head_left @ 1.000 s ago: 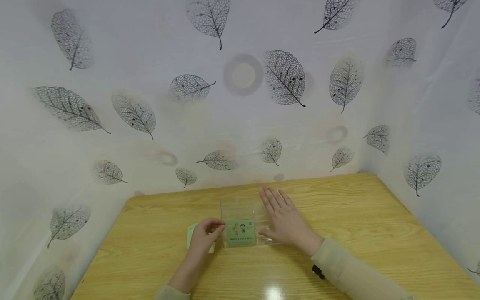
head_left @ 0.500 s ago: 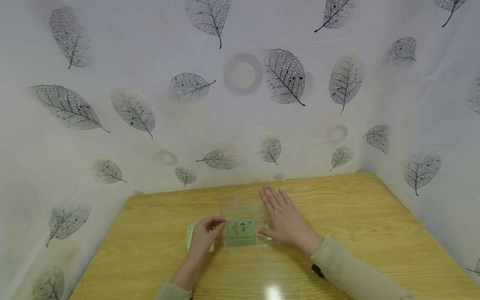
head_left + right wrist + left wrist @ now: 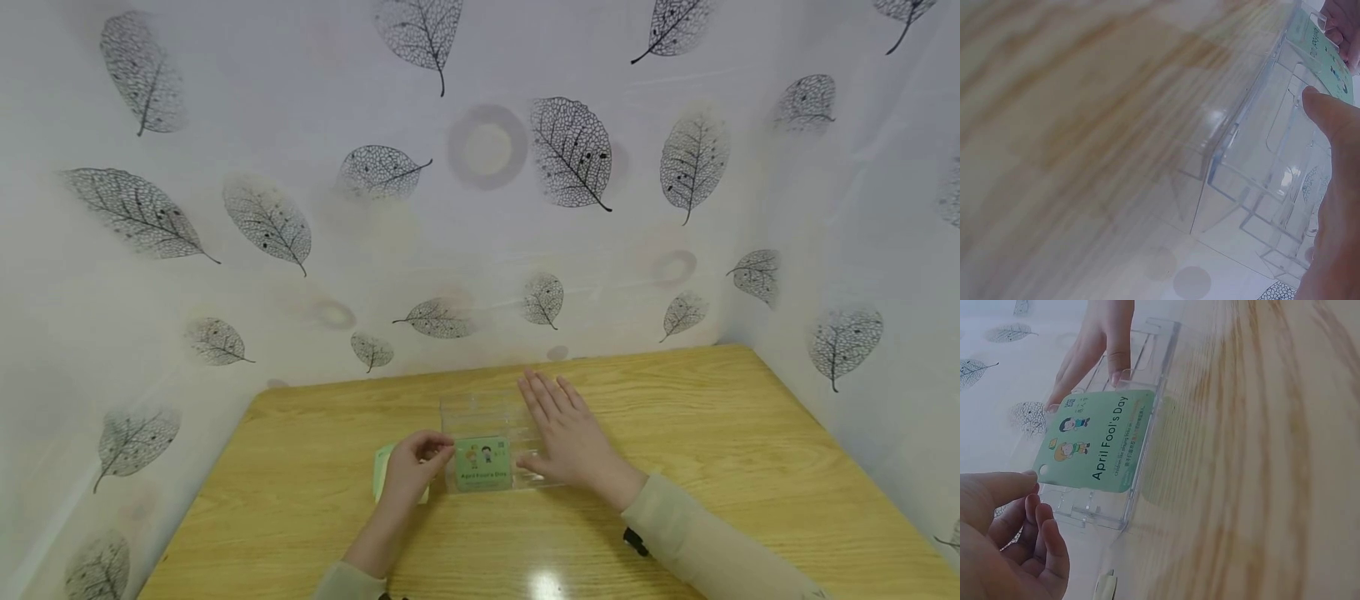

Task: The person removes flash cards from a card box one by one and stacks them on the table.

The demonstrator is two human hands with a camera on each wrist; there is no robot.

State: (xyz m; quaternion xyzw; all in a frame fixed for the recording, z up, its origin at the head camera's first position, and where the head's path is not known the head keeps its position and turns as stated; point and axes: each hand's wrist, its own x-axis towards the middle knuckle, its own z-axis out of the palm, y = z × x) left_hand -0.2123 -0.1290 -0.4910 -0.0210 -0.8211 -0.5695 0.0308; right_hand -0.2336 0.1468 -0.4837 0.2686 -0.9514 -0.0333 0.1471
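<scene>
A green "April Fool's Day" card (image 3: 483, 477) with two cartoon children lies over the left part of a clear plastic box (image 3: 474, 407). My left hand (image 3: 411, 468) pinches the card's corner between thumb and fingertips, close to the small punched hole seen in the left wrist view. Spread across the right part of the box is my right hand (image 3: 564, 439), fingers straight and thumb (image 3: 1317, 103) resting along its clear compartments. The box's back right portion is hidden under that hand.
Beside the box, partly hidden by my left hand, lie green and pale yellow cards (image 3: 382, 464). The wood-grain table (image 3: 675, 433) meets a white leaf-printed curtain (image 3: 480, 233) at the back and sides.
The left fingers and the card have shifted very slightly to the right. My right hand stays in place on the box.
</scene>
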